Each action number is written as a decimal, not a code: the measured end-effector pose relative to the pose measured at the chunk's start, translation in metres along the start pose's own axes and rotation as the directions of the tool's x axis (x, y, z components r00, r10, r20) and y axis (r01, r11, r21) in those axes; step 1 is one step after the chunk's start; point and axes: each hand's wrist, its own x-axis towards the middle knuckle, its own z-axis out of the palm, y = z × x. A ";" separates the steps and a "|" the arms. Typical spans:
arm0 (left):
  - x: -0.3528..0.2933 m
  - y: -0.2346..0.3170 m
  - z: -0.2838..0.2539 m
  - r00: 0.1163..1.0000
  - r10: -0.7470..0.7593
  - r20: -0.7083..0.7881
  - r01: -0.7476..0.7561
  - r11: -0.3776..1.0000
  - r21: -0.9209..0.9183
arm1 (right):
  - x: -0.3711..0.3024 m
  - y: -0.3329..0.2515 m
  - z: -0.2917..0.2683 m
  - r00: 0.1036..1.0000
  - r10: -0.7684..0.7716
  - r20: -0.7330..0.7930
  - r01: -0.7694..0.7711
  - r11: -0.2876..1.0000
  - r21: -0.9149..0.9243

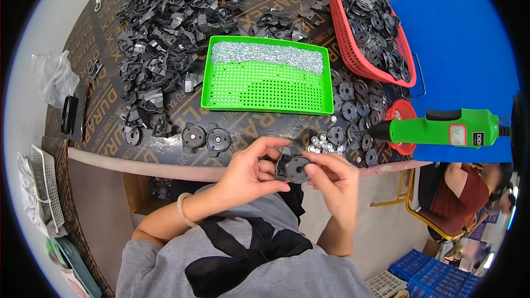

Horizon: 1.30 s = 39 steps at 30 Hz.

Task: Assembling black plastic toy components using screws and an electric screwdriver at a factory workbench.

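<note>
Just over the table's front edge, my left hand (245, 170) grips a black plastic bracket (282, 160) between thumb and fingers. My right hand (338, 179) pinches a round black disc (298, 169), which lies against the bracket's face. The fingers partly cover where the two parts meet. Several small silver metal cylinders (326, 147) lie on the table beyond my right hand. Left of them, two black pieces with discs on them, one bracket-and-disc piece (194, 136) and another (218, 139), sit side by side near the edge.
A green perforated tray (203, 98) holds silver screws (265, 54). Black brackets (165, 38) are heaped at left and back. A red basket (345, 41) of discs stands far right; loose discs (349, 111) lie below it. A green power screwdriver (469, 127) extends over a red bowl (407, 109).
</note>
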 end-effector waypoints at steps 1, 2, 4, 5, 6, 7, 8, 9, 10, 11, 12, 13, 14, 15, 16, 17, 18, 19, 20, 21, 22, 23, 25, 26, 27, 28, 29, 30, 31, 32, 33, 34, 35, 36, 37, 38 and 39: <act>0.000 0.000 0.001 1.000 0.003 -0.002 -0.003 1.000 0.001 | 0.002 0.000 0.002 1.000 -0.002 0.002 0.002 1.000 0.000; 0.000 0.000 0.002 1.000 -0.004 -0.006 0.004 1.000 0.008 | 0.005 0.001 0.004 0.997 -0.072 0.019 0.073 0.994 -0.080; 0.000 0.001 0.002 1.000 -0.008 -0.016 0.008 1.000 0.015 | 0.007 0.002 0.007 0.989 -0.141 0.048 0.147 0.977 -0.157; -0.001 0.003 0.002 1.000 -0.010 -0.023 0.010 1.000 0.015 | 0.008 0.003 0.009 0.988 -0.152 0.019 0.153 0.972 -0.177; -0.001 0.004 0.002 0.999 -0.013 -0.030 0.013 1.000 0.016 | 0.009 0.003 0.010 0.987 -0.163 -0.010 0.158 0.968 -0.197; -0.001 0.005 0.002 0.999 -0.012 -0.031 0.012 1.000 0.014 | 0.009 0.004 0.011 0.987 -0.163 -0.008 0.158 0.967 -0.198; -0.001 0.005 0.003 0.999 -0.013 -0.034 0.014 1.000 0.018 | 0.008 0.005 0.011 0.983 -0.185 -0.006 0.178 0.958 -0.226; -0.001 0.005 0.003 0.999 -0.015 -0.036 0.016 1.000 0.022 | 0.008 0.006 0.012 0.979 -0.206 -0.004 0.198 0.947 -0.254; -0.001 0.006 0.003 0.999 -0.015 -0.035 0.016 1.000 0.021 | 0.008 0.006 0.013 0.979 -0.206 -0.004 0.198 0.946 -0.255; -0.001 0.007 0.003 0.999 -0.020 -0.030 0.021 1.000 0.020 | 0.007 0.006 0.014 0.978 -0.208 -0.018 0.196 0.944 -0.265; -0.001 0.008 0.003 0.999 -0.025 -0.025 0.026 0.999 0.019 | 0.007 0.006 0.016 0.977 -0.209 -0.032 0.193 0.942 -0.275; -0.001 0.007 0.003 0.999 -0.025 -0.026 0.026 0.999 0.019 | 0.007 0.007 0.018 0.977 -0.209 -0.031 0.193 0.942 -0.275; -0.001 0.007 0.003 0.999 -0.022 -0.030 0.023 1.000 0.003 | 0.007 0.010 0.020 0.973 -0.224 -0.053 0.201 0.939 -0.277; -0.002 0.007 0.003 0.999 -0.020 -0.036 0.019 1.000 -0.014 | 0.007 0.013 0.023 0.968 -0.239 -0.073 0.210 0.937 -0.280; -0.002 0.006 0.002 0.999 -0.019 -0.040 0.019 1.000 -0.014 | 0.007 0.015 0.024 0.969 -0.238 -0.069 0.211 0.937 -0.279; -0.002 0.005 0.002 0.999 -0.020 -0.046 0.020 1.000 0.001 | 0.006 0.018 0.026 0.968 -0.235 -0.087 0.206 0.945 -0.255; -0.003 0.005 0.001 0.998 -0.021 -0.052 0.021 1.000 0.015 | 0.006 0.019 0.027 0.967 -0.231 -0.105 0.202 0.952 -0.231; -0.003 0.004 0.002 0.998 -0.023 -0.060 0.023 1.000 0.012 | 0.005 0.019 0.026 0.969 -0.227 -0.098 0.200 0.952 -0.230; -0.002 0.004 0.004 0.998 -0.012 -0.057 0.011 1.000 -0.002 | 0.004 0.019 0.025 0.964 -0.242 -0.112 0.211 0.949 -0.233; -0.002 0.004 0.004 0.999 0.000 -0.055 -0.001 1.000 -0.017 | 0.003 0.019 0.025 0.958 -0.257 -0.126 0.223 0.946 -0.236; -0.003 0.004 0.003 0.998 -0.002 -0.063 0.000 1.000 -0.019 | 0.003 0.015 0.026 0.954 -0.255 -0.155 0.213 0.946 -0.243; -0.003 0.003 0.002 0.998 -0.007 -0.057 0.006 1.000 -0.006 | 0.003 0.015 0.026 0.956 -0.252 -0.148 0.212 0.947 -0.242; -0.003 0.002 0.002 0.998 -0.012 -0.056 0.012 1.000 0.006 | 0.003 0.014 0.026 0.927 -0.351 -0.130 0.286 0.889 -0.358; -0.004 0.003 0.002 0.998 -0.020 -0.058 0.021 1.000 0.009 | 0.002 0.014 0.026 0.928 -0.350 -0.126 0.287 0.889 -0.357; -0.003 0.002 0.002 0.998 -0.029 -0.060 0.030 0.999 0.012 | 0.001 0.013 0.025 0.922 -0.365 -0.131 0.293 0.878 -0.380; -0.003 0.002 0.002 0.998 -0.029 -0.060 0.030 0.999 0.011 | 0.001 0.012 0.025 0.915 -0.379 -0.139 0.298 0.865 -0.403; -0.003 0.001 0.002 0.997 -0.032 -0.064 0.032 0.999 0.001 | 0.001 0.013 0.025 0.915 -0.379 -0.138 0.298 0.865 -0.403; -0.004 0.000 0.002 0.997 -0.035 -0.068 0.034 0.999 -0.010 | 0.002 0.013 0.025 0.914 -0.382 -0.137 0.303 0.867 -0.396; -0.003 -0.001 0.003 0.997 -0.033 -0.068 0.033 0.999 -0.010 | 0.002 0.013 0.024 0.913 -0.385 -0.136 0.308 0.868 -0.390; -0.003 -0.002 0.003 0.997 -0.026 -0.069 0.026 1.000 -0.001 | 0.002 0.014 0.024 0.913 -0.386 -0.135 0.309 0.867 -0.390; -0.003 -0.002 0.003 0.997 -0.019 -0.072 0.020 1.000 0.009 | 0.002 0.015 0.025 0.929 -0.344 -0.136 0.278 0.892 -0.356; -0.003 -0.002 0.003 0.997 -0.018 -0.077 0.019 1.000 0.009 | 0.001 0.016 0.026 0.945 -0.300 -0.132 0.246 0.915 -0.319; -0.003 0.000 0.003 0.996 -0.040 -0.074 0.042 0.999 0.015 | 0.001 0.017 0.027 0.946 -0.300 -0.126 0.248 0.915 -0.317; -0.004 0.001 0.003 0.996 -0.063 -0.070 0.064 0.998 0.021 | 0.001 0.017 0.027 0.939 -0.317 -0.131 0.258 0.904 -0.342; -0.004 0.001 0.003 0.995 -0.062 -0.076 0.064 0.998 0.020 | 0.002 0.017 0.028 0.933 -0.335 -0.135 0.267 0.891 -0.367; -0.004 0.002 0.004 0.995 -0.059 -0.075 0.061 0.998 0.028 | 0.002 0.017 0.028 0.933 -0.334 -0.135 0.266 0.891 -0.368; -0.003 0.002 0.004 0.996 -0.056 -0.074 0.059 0.998 0.036 | 0.001 0.016 0.028 0.932 -0.337 -0.132 0.268 0.888 -0.375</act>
